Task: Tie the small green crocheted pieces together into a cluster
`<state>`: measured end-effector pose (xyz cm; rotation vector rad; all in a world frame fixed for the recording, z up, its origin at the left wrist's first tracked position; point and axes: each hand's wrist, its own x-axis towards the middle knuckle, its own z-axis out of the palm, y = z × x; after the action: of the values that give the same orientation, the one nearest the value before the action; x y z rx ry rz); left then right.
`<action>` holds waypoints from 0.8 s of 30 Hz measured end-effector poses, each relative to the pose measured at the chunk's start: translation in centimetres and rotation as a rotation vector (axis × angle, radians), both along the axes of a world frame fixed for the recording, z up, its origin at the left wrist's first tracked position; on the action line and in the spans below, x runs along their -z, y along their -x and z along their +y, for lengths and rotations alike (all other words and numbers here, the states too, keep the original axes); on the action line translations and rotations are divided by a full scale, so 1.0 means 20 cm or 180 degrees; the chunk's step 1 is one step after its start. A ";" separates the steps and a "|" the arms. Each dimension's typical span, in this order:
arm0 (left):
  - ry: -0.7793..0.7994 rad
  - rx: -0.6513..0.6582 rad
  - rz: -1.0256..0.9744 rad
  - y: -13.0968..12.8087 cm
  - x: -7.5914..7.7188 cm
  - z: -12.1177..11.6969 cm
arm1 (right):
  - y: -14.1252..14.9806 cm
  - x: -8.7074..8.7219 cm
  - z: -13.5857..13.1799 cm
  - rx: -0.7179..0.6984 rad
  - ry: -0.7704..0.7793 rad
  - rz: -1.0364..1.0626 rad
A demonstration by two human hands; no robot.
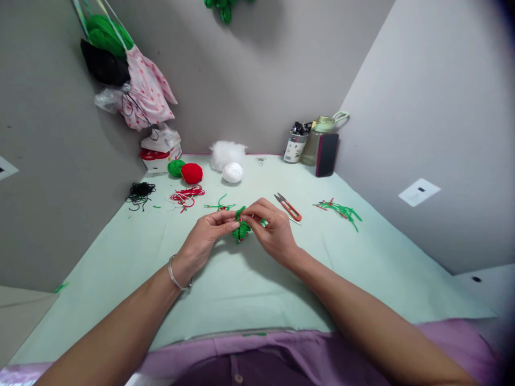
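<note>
A small green crocheted piece [241, 231] with red and dark bits hangs between my two hands, over the middle of the table. My left hand [207, 230] pinches its left side with thumb and fingers. From the right, my right hand [271, 228] closes thumb and fingertips on its upper part; the exact grip there is partly hidden. Behind the hands lies another small green yarn piece [222, 206] with loose ends. Orange-handled thread snips [288, 207] rest just beyond my right hand, and a thin pale stick [295, 220] shows beside them.
Yarn balls in green [176, 168], red [192, 173] and white [232, 172] sit at the back, near white stuffing [227, 154]. Loose black yarn [140, 194] and red yarn [187, 197] lie left; green strands [341, 210] right. A phone [327, 155] leans against a bottle [311, 147].
</note>
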<state>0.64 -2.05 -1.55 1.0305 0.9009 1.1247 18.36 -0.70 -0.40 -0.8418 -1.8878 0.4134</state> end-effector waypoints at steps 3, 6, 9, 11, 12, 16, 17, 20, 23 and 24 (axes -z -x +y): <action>0.0056 -0.0032 -0.0034 0.00 -0.01 0.00 | 0.00 -0.01 0.01 -0.0063 0.0240 0.0215; 0.0104 -0.0061 -0.0053 -0.01 -0.02 -0.01 | 0.00 -0.02 0.02 -0.0217 0.0670 0.0519; 0.0139 -0.0053 -0.0076 -0.01 -0.02 -0.01 | -0.01 -0.03 0.02 -0.0277 0.1007 0.0708; 0.0157 -0.0038 -0.0091 -0.01 -0.02 -0.01 | -0.01 -0.03 0.02 -0.0312 0.1116 0.0779; 0.0155 -0.0029 -0.0100 -0.01 -0.02 -0.01 | -0.01 -0.03 0.02 -0.0318 0.1138 0.0800; 0.0118 0.0005 -0.0115 0.00 -0.02 -0.01 | -0.02 -0.04 0.01 -0.0298 0.1090 0.0778; 0.0112 -0.0005 -0.0105 0.00 -0.02 -0.01 | -0.02 -0.04 0.01 -0.0290 0.1059 0.0751; 0.0098 -0.0058 -0.0046 0.00 -0.02 0.00 | -0.02 -0.04 0.01 -0.0262 0.0944 0.0665; 0.0071 -0.0047 -0.0041 0.00 -0.02 -0.01 | -0.02 -0.04 0.01 -0.0254 0.0839 0.0638; 0.0057 -0.0038 -0.0054 0.00 -0.02 -0.01 | -0.02 -0.04 0.01 -0.0257 0.0813 0.0637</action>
<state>0.62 -2.16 -1.10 1.0006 0.9033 1.1318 18.74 -0.60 0.32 -0.8581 -1.7087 0.7729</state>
